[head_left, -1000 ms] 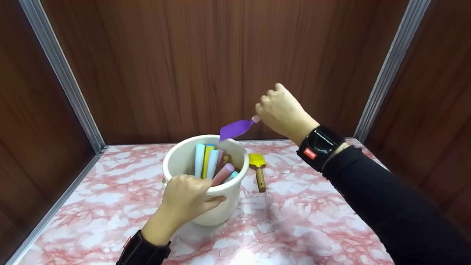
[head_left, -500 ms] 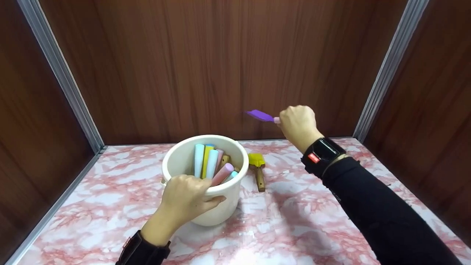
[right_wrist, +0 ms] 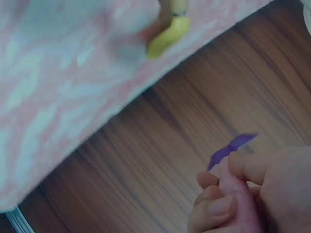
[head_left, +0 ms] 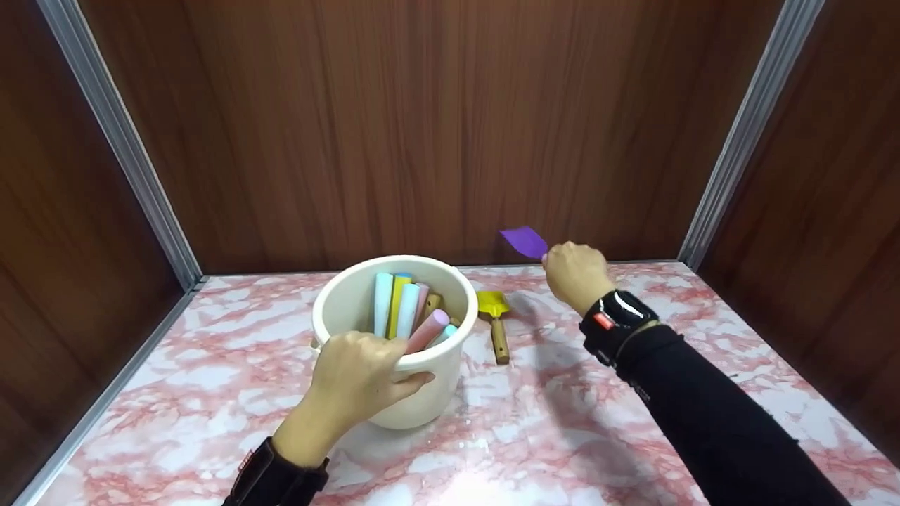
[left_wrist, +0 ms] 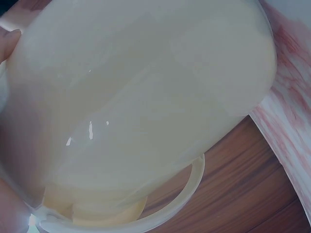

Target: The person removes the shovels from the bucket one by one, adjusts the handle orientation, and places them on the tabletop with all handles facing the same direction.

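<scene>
A white bucket (head_left: 422, 386) stands on the table, left of centre. My left hand (head_left: 362, 376) grips its near rim, thumb on the outside and fingers over the edge. Several handles (head_left: 406, 313) in pale blue, yellow, pink and wood stick up inside; their lower ends are hidden. Above the table, to the right of the bucket, my right hand (head_left: 576, 277) holds a small purple shovel (head_left: 524, 241). In the right wrist view its pink handle (right_wrist: 235, 194) lies in the curled fingers. The yellow shovel (head_left: 494, 302) with a wooden handle lies beside the bucket.
Brown wood-grain panels (head_left: 450, 140) with metal corner strips stand behind and at both sides. The table top (head_left: 492, 422) has a pink and white marbled pattern. The bucket's bail handle (left_wrist: 180, 206) hangs out from it in the left wrist view.
My right hand has carried the purple shovel away from above the bucket, rightward and down towards the table's back right. The left hand and the bucket have stayed put.
</scene>
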Demonstrator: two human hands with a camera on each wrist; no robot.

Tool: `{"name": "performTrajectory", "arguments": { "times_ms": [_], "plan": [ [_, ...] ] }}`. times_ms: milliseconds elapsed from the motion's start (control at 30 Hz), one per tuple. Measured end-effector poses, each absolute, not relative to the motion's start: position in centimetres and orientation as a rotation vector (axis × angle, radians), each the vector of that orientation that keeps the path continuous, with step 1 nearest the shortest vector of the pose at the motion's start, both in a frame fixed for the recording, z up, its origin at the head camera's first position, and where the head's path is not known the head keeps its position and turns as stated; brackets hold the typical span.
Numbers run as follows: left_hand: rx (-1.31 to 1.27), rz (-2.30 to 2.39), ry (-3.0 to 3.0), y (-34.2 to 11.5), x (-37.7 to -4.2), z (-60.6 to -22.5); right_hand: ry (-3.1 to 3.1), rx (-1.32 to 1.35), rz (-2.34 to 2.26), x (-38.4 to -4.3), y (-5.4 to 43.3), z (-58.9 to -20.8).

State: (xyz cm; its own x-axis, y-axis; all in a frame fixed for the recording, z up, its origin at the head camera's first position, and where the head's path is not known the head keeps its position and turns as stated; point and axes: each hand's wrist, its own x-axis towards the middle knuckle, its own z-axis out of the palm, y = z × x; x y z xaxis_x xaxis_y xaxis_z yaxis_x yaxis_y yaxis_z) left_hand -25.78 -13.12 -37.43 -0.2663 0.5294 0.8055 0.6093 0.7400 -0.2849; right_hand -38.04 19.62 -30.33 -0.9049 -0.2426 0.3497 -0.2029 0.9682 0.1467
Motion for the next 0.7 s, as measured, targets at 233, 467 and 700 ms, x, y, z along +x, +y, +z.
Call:
{"name": "performTrajectory", "arguments": {
  "times_ms": [233,467,700],
  "plan": [
    [-0.868,-0.09,-1.935,-13.1,-25.9,-37.3,-2.72,0.337,-0.111,-38.0,19.6,-33.5],
    [-0.862,-0.08,-1.935,-13.1,-25.9,-37.4,-2.855,0.217,-0.165,-38.3,19.6,-36.3],
    [-0.856,-0.072,-1.94,-13.2,-25.9,-37.4,-2.892,0.177,-0.195,-38.4,19.4,-38.1]
  ]
}}
